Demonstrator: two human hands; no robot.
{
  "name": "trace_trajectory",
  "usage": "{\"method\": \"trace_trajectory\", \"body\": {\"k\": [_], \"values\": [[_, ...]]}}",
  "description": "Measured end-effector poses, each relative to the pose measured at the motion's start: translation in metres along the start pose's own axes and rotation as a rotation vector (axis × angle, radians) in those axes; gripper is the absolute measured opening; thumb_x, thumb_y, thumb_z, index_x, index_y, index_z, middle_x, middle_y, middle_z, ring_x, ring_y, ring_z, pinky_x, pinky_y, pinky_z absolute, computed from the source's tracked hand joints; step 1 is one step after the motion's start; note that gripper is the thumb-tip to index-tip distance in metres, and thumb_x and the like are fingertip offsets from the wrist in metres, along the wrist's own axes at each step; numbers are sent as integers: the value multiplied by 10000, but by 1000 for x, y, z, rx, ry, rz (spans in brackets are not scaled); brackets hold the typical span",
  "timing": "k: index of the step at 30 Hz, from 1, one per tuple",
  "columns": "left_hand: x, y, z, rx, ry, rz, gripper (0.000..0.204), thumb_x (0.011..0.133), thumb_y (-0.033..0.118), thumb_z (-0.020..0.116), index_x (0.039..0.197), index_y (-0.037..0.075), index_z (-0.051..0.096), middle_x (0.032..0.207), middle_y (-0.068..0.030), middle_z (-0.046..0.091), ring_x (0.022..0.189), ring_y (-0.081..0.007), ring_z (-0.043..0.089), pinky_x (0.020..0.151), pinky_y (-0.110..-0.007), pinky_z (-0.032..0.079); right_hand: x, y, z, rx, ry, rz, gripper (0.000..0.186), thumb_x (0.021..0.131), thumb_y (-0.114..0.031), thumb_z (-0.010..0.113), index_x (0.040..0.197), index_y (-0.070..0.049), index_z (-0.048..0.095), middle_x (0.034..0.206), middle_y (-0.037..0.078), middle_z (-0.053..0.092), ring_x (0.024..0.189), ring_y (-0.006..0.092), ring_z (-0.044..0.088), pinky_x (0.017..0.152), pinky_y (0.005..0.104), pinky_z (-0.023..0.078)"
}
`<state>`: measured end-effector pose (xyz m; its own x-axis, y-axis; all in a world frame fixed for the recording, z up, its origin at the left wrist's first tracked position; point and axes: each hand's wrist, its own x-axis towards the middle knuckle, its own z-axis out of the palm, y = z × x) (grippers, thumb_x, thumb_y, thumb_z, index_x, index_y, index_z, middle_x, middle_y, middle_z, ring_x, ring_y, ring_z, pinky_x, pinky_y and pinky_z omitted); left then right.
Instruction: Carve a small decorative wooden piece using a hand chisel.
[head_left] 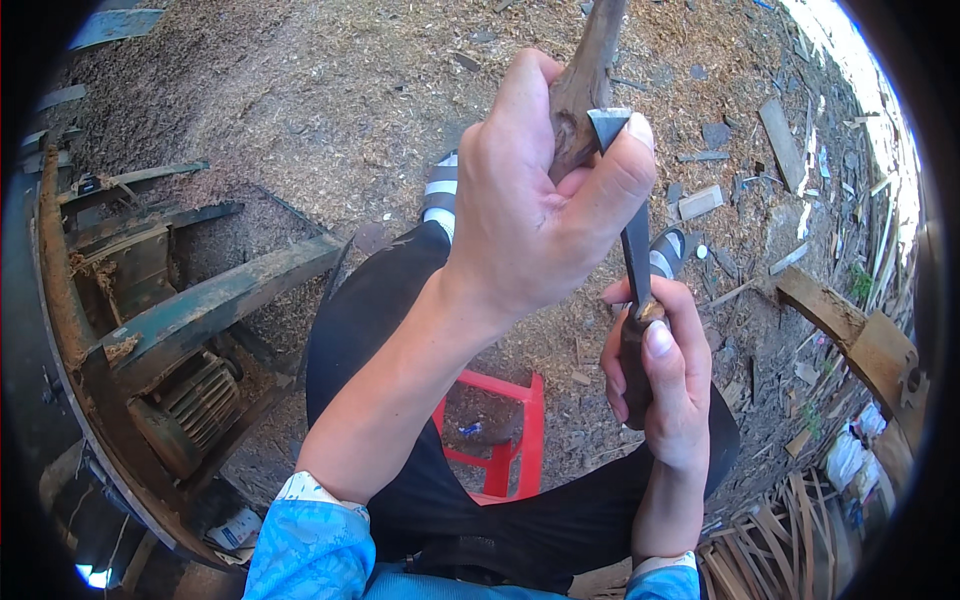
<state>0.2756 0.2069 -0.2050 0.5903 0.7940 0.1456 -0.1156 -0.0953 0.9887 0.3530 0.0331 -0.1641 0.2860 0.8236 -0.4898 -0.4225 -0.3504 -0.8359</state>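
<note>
My left hand (530, 200) is closed round a brown, knotty piece of wood (580, 95), whose narrow end runs up past the top of the picture. Lower right, my right hand (670, 375) grips the dark handle of a chisel (637, 250) with a wooden collar, its thumb pressed along the handle. The chisel points up, and its flared blade lies beside the knotty wood. My left thumb rests over the chisel just below its bright cutting edge. Whether the edge touches the wood, I cannot tell.
A red plastic stool (530, 430) shows between my knees. At left stands a rusty machine frame with a ribbed motor (205, 400). Wood chips and offcuts (700, 203) cover the ground. A rusty metal beam (830, 310) and thin wood strips (770, 545) lie at right.
</note>
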Motion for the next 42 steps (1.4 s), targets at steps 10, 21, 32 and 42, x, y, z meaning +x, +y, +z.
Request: {"method": "trace_trajectory", "body": {"k": [10,21,32,42], "values": [[-5,-3,8,-134,40,-238,221,991,237,697,972,97,526,703,88,485,556,24,408,487,-181,310,3,-1,19,52,104,75,354,1095,-295,434,1319,-33,517,626,-31,467,491,33,406,471,193,309],[2,-4,-1,-4,37,-68,337,978,305,695,942,59,467,632,41,534,572,-18,483,505,-215,366,0,-11,0,54,-24,123,381,1093,-337,432,1278,-22,539,617,-30,469,477,31,401,464,194,309],[-3,-2,9,-1,33,-241,234,1014,255,645,941,89,497,722,66,487,621,-4,428,544,-215,351,-3,-11,19,47,131,151,322,1092,-288,432,1251,-31,545,623,-36,462,490,27,404,458,190,299],[2,-15,2,390,2,87,237,1032,218,585,1118,20,488,778,-12,520,673,-59,504,592,-237,401,-3,-17,2,-26,90,175,347,1086,-320,449,1231,-24,560,616,-26,466,462,32,394,443,189,303]]}}
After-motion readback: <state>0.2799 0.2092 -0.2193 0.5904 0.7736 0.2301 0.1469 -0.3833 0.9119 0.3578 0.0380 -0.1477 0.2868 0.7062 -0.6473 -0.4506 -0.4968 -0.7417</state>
